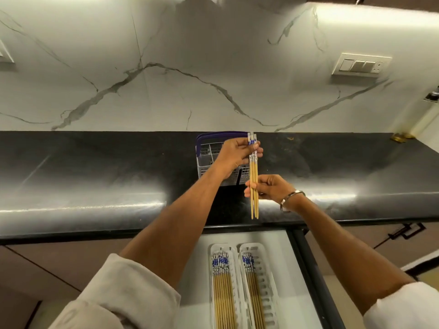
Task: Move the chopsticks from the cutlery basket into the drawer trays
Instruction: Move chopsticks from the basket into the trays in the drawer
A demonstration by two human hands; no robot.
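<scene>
Nearest the camera, the left tray (234, 260) and right tray (267, 276) in the open drawer (280, 238) already hold chopsticks. Above the counter (95, 162), the left hand (234, 154) pinches the patterned tops of a small bundle of chopsticks (254, 176) in front of the cutlery basket (209, 153); the right hand (270, 187) pinches the bare wooden shafts lower down. The sticks appear light, stiff and smooth. Grip at both ends to keep them aligned; a loose pinch risks fanning.
</scene>
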